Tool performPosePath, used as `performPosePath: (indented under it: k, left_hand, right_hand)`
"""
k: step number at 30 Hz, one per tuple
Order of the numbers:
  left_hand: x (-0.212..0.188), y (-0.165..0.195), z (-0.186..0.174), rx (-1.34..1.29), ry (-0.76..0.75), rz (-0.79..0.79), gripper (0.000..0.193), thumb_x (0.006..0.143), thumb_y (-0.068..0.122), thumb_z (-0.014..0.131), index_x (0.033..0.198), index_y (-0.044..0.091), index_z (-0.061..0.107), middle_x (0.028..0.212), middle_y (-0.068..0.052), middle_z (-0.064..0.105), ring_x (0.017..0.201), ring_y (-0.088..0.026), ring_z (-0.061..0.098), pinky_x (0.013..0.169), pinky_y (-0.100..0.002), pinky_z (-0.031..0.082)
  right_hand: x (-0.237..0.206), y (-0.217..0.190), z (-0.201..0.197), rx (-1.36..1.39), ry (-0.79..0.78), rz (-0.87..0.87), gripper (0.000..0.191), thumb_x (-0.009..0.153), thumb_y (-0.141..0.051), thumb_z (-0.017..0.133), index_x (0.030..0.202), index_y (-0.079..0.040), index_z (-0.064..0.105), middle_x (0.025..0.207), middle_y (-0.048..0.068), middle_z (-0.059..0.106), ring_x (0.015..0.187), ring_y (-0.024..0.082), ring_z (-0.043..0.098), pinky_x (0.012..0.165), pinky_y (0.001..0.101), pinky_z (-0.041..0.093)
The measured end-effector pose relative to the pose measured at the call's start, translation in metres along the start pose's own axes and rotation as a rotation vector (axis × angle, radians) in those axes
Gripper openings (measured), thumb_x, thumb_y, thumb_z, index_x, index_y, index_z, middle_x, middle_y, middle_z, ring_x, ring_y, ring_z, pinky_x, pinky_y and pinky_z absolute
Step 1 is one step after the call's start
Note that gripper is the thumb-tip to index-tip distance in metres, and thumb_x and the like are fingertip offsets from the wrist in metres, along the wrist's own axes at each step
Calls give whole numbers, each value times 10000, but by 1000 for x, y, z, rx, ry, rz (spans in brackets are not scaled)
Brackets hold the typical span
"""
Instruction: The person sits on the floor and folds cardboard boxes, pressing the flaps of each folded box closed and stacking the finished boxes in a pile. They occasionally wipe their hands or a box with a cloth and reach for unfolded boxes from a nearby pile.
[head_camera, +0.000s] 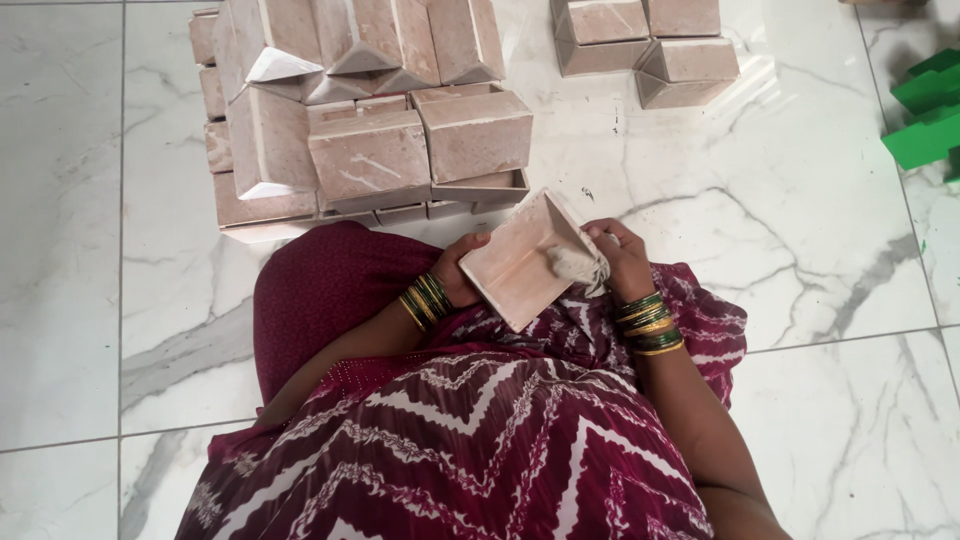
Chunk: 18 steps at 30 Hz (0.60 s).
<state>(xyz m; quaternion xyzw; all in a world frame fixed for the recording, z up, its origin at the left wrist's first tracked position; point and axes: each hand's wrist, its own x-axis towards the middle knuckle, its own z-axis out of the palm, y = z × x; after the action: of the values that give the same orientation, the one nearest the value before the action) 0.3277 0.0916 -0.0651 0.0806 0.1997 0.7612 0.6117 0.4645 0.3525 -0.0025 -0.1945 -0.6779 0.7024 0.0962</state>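
I hold a pale pink, open-topped box-shaped piece (515, 265) tilted over my lap. My left hand (462, 268) grips its lower left side, fingers wrapped under it. My right hand (618, 258) is closed on a crumpled white cloth (578, 264) that presses against the inside of the piece near its right wall. Both wrists wear green and gold bangles.
A stack of several similar pink box-shaped pieces (370, 110) stands on the white marble floor (780, 200) just ahead of my knees. A smaller group (645, 45) lies at the top right. Green objects (925, 110) sit at the right edge.
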Motion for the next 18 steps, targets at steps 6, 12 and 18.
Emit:
performPosePath:
  k: [6,12,18]
  left_hand:
    - [-3,18,40,212,-116,124,1177,760,444,843,1609,76,116,1541,-265,353,1402,-382,440,1129,-533,435]
    - [3,10,76,479,30,232,1264,799,539,844,1663,37,70,1591,-312,327,1446,-434,395,1154,-527,444]
    - [-10,24,96,326,-47,229,1303,792,544,853,1680,24,54,1655,-320,217,1494,-431,343,1161,-518,430]
  right_hand:
    - [3,-8,3,-319,229,-64,194,1010,-133,593,1144,-43,702,1026,66,716,893,150,625,821,292,531]
    - [6,6,19,-403,-10,48,464,1122,-381,409,1171,-17,693,1117,107,726,1070,191,624,1028,328,243]
    - [6,26,8,140,-291,235,515,1067,-367,562,1389,35,554,1261,257,670,1144,314,660,1017,407,507]
